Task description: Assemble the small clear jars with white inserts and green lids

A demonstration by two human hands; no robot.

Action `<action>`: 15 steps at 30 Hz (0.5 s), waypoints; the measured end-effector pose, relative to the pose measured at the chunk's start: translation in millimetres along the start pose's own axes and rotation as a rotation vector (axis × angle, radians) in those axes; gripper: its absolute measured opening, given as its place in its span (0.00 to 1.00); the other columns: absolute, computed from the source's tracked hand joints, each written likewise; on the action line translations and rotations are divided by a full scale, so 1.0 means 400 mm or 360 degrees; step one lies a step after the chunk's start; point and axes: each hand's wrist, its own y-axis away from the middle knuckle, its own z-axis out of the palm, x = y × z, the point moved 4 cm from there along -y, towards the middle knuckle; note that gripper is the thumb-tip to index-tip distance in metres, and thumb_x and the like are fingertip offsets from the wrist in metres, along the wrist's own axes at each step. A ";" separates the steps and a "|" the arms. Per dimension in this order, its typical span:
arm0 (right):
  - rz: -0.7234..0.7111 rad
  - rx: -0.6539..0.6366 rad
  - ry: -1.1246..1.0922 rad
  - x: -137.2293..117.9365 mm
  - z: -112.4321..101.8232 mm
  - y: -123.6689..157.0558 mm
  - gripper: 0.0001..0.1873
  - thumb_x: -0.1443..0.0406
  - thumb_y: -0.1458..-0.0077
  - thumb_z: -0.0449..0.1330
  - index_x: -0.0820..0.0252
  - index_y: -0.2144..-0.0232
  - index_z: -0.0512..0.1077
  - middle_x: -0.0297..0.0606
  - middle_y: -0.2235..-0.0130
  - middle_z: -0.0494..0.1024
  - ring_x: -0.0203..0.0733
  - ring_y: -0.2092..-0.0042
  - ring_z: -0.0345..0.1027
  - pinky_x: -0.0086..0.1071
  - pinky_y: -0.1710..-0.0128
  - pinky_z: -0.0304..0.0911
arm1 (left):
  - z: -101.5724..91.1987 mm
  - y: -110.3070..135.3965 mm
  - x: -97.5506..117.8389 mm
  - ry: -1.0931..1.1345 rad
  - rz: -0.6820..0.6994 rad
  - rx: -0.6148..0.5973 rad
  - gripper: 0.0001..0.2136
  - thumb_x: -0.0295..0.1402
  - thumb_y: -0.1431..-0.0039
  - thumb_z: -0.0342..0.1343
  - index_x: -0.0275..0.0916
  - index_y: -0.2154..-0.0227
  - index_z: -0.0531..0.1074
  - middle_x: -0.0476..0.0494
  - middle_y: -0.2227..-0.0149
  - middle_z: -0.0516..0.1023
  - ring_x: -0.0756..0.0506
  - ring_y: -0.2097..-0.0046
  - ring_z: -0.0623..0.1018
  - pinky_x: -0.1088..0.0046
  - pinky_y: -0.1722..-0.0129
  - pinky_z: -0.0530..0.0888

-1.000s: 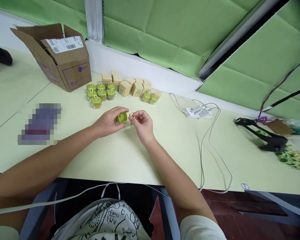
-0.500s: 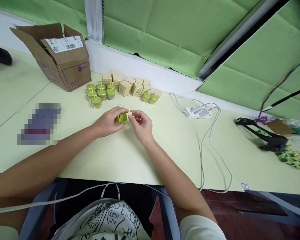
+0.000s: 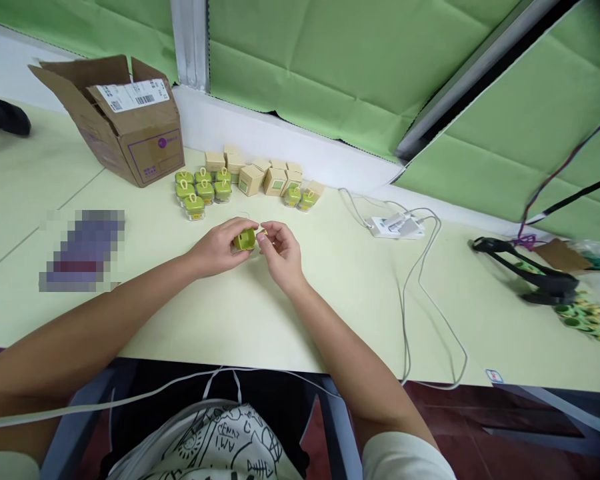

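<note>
My left hand (image 3: 216,248) is curled round a small green cube-shaped piece (image 3: 245,239), holding it just above the pale green table (image 3: 260,313). My right hand (image 3: 279,252) pinches a tiny yellow piece (image 3: 261,233) against the right side of the green piece. Both hands meet at the table's middle. Behind them stands a cluster of several clear little boxes with green tops (image 3: 200,190), and a row of small tan cartons (image 3: 260,175) with two more green-topped boxes (image 3: 300,196).
An open cardboard shipping box (image 3: 130,127) stands at the back left. A white power strip (image 3: 395,225) with grey cables (image 3: 420,293) lies to the right. Black-handled tool (image 3: 525,273) and bagged green parts (image 3: 585,320) sit at far right. A blurred patch (image 3: 83,250) lies left.
My right hand has moved left, bringing the tiny yellow piece from a small gap right up against the green piece in my left hand.
</note>
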 end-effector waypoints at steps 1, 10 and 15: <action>0.0003 -0.0010 0.0022 0.001 0.000 0.000 0.25 0.43 0.43 0.69 0.53 0.55 0.74 0.36 0.61 0.81 0.39 0.62 0.75 0.34 0.61 0.72 | 0.001 0.000 0.000 0.0009 0.0012 0.0001 0.21 0.28 0.39 0.58 0.40 0.42 0.73 0.38 0.45 0.81 0.41 0.44 0.81 0.62 0.43 0.78; 0.0071 0.0020 0.0031 0.015 -0.006 -0.006 0.24 0.43 0.47 0.71 0.55 0.63 0.77 0.36 0.64 0.82 0.38 0.65 0.75 0.34 0.64 0.73 | 0.003 0.003 -0.005 -0.0022 -0.0021 -0.0020 0.20 0.30 0.38 0.60 0.40 0.42 0.73 0.38 0.44 0.81 0.40 0.44 0.82 0.62 0.44 0.79; 0.0085 0.0036 -0.0031 0.019 -0.008 -0.008 0.25 0.43 0.49 0.72 0.54 0.61 0.77 0.37 0.63 0.83 0.40 0.64 0.76 0.37 0.60 0.76 | 0.004 0.003 -0.004 -0.0018 0.0008 -0.0011 0.19 0.30 0.37 0.60 0.40 0.43 0.73 0.38 0.45 0.81 0.41 0.44 0.82 0.62 0.43 0.79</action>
